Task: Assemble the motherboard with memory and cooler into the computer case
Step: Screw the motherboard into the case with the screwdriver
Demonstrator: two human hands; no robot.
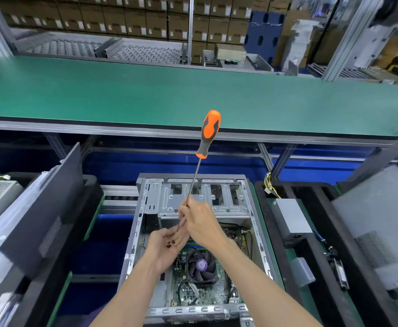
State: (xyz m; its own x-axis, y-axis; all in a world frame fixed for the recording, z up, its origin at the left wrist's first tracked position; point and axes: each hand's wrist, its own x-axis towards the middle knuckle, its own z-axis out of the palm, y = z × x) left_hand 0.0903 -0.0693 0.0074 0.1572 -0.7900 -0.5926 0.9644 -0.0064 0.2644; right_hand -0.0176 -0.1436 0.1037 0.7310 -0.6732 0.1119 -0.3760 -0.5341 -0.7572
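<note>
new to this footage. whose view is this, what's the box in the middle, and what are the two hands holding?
There is no robot here: a person wears a wide-angle camera on the head, so you look forward and down at their own bare hands. Below them lies an open computer case, with a motherboard and a cooler fan already inside. The left hand is cupped palm up and carries a few small dark screws. The right hand grips the thin metal shaft of a long screwdriver, low down near the tip, so the orange and grey handle sticks up. Behind runs a green conveyor belt.
</note>
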